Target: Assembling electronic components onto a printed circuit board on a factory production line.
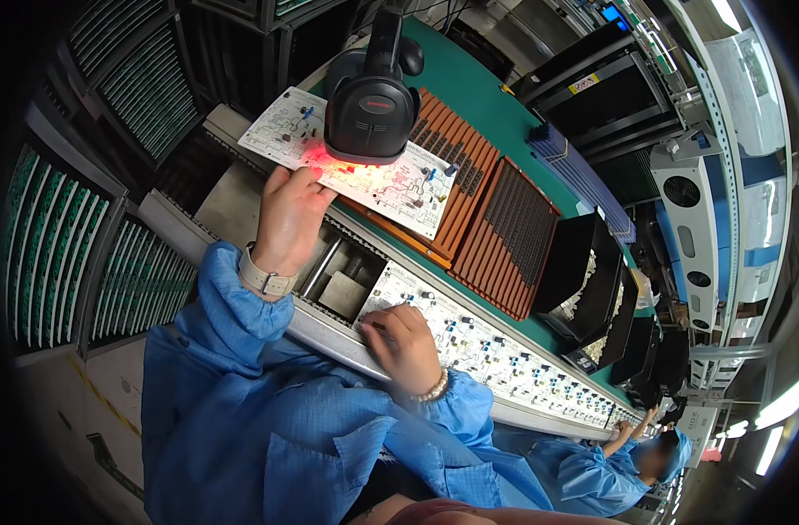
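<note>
My left hand (293, 219) grips the near edge of a white circuit board (281, 122), its thumb and fingers closed there. The board is tilted under a black barcode scanner (371, 114), whose red and white light falls on its middle. Part of the board is hidden behind the scanner. My right hand (404, 344) is lower and to the right, its fingers curled over the left end of another white circuit board (452, 328) on the conveyor rail. A small dark shape shows at its fingertips, too small to name.
Brown slotted trays (509, 236) with dark parts lie beyond the conveyor on a green work surface (469, 79). Black bins (583, 280) stand to their right. Racks of green boards (54, 254) fill the left side. A co-worker in blue (605, 477) works farther down the line.
</note>
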The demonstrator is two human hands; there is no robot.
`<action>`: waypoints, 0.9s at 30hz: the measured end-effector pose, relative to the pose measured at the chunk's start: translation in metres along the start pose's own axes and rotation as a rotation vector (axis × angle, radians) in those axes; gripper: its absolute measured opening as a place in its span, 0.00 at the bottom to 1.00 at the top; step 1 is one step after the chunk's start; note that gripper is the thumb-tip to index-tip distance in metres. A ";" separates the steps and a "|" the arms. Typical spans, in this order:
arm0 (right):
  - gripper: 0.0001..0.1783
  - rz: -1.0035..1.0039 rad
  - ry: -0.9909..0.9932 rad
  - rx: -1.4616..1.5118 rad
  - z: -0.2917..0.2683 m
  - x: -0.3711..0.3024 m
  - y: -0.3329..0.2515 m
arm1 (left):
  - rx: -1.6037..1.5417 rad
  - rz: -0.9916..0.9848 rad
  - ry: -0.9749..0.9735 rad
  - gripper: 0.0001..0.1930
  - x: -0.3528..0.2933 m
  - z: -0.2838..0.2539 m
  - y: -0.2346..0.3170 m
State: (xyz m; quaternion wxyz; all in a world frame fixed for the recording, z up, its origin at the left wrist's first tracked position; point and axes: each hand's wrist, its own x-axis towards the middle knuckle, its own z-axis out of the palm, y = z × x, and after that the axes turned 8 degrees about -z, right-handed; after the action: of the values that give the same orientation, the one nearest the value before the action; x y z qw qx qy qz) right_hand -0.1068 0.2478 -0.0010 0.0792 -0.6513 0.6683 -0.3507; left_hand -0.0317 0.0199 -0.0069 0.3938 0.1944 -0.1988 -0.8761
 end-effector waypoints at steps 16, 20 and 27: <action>0.07 -0.001 0.005 0.010 0.001 0.001 0.000 | 0.031 0.040 0.051 0.22 -0.017 0.008 0.006; 0.06 0.012 0.005 0.029 0.003 0.001 0.000 | 0.023 -0.017 0.027 0.21 -0.024 0.018 -0.007; 0.07 -0.010 0.023 0.023 0.003 0.002 -0.001 | 0.011 -0.093 -0.077 0.17 -0.029 0.024 -0.026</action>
State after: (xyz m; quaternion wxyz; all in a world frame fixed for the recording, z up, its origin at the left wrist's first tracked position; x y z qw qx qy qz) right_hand -0.1046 0.2448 -0.0025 0.0772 -0.6494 0.6620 -0.3662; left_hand -0.0416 0.0627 0.0058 0.3439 0.1719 -0.2095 -0.8991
